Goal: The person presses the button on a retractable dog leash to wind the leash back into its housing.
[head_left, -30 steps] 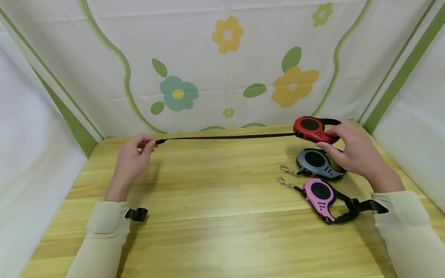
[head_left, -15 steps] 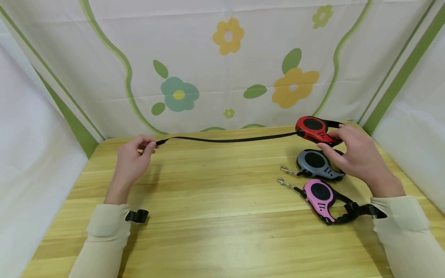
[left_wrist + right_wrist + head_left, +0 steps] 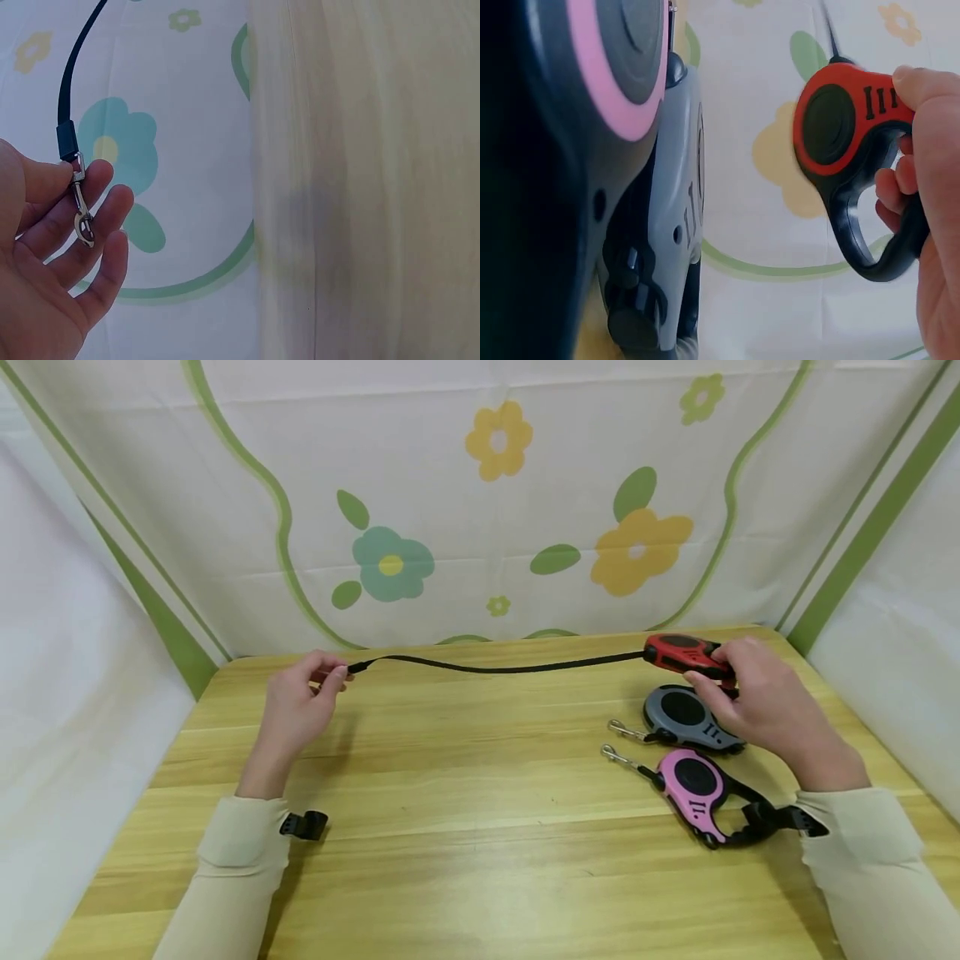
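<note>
At the back right, my right hand (image 3: 765, 702) grips the handle of a red and black retractable dog leash (image 3: 682, 653), held up above the table. In the right wrist view the fingers curl through its handle loop (image 3: 866, 255) and the thumb lies by the body's top. A black strap (image 3: 487, 670) runs out of it to the left, sagging a little. At the strap's far end my left hand (image 3: 303, 693) pinches the metal snap hook (image 3: 81, 202) between thumb and forefinger; the other fingers are loosely bent behind it.
A grey retractable leash (image 3: 681, 706) lies just in front of the red one, with a pink one (image 3: 693, 781) nearer me; their snap hooks point left. The wooden table (image 3: 450, 827) ends at a white flowered cloth (image 3: 487, 527) behind, with white cloth at both sides.
The strap was taut a second ago and now hangs slack. My right hand has tipped the red leash's body and lowered it slightly. The left hand keeps its pinch.
</note>
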`<state>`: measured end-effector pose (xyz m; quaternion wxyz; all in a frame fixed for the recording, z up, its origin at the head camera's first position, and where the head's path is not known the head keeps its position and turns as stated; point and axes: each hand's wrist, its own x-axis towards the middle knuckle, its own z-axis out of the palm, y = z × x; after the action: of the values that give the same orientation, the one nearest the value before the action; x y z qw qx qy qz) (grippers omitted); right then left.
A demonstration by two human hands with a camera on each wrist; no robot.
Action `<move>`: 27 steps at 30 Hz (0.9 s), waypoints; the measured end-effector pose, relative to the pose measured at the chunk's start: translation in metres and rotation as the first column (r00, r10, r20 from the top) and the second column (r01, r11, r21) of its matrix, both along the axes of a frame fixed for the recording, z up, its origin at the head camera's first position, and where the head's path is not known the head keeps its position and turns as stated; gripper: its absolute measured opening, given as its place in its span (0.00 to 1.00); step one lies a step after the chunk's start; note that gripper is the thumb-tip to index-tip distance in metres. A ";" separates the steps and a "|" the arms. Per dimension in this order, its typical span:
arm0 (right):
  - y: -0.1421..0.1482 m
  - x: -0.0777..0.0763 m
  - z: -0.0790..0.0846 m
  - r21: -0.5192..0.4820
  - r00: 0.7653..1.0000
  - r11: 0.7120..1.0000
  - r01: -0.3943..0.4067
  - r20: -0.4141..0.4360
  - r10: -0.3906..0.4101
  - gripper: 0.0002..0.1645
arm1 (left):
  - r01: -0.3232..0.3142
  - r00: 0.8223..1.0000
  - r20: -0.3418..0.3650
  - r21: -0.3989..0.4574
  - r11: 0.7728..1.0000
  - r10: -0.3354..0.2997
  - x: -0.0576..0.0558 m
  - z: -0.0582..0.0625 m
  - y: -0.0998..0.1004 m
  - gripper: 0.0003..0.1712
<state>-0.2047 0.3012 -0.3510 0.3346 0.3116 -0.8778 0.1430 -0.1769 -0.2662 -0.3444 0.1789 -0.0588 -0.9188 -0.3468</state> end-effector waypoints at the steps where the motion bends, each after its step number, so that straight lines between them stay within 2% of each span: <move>1: 0.001 0.000 0.000 0.003 1.000 1.000 -0.001 -0.003 0.001 0.50 | -0.002 1.000 0.000 0.001 1.000 0.002 0.000 0.000 0.000 0.14; 7: 0.004 -0.001 -0.003 -0.001 1.000 1.000 -0.012 -0.015 0.012 0.48 | 0.000 1.000 0.003 0.009 1.000 0.000 -0.001 0.000 0.001 0.14; 15: 0.003 -0.007 -0.006 -0.003 0.990 0.998 -0.061 -0.128 0.060 0.43 | -0.006 1.000 0.017 0.008 1.000 0.005 -0.002 -0.003 0.002 0.14; 22: 0.001 -0.006 -0.004 -0.071 0.988 0.997 -0.022 -0.151 0.011 0.44 | 0.000 1.000 0.016 0.014 1.000 -0.001 -0.002 -0.002 0.001 0.14; 27: -0.001 -0.005 -0.003 -0.100 0.982 0.995 0.009 -0.189 -0.028 0.39 | 0.008 1.000 -0.002 0.007 1.000 -0.008 -0.001 -0.001 0.003 0.14</move>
<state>-0.2098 0.3006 -0.3539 0.4331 0.2988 -0.8365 0.1528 -0.1782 -0.2635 -0.3454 0.1784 -0.0622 -0.9173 -0.3506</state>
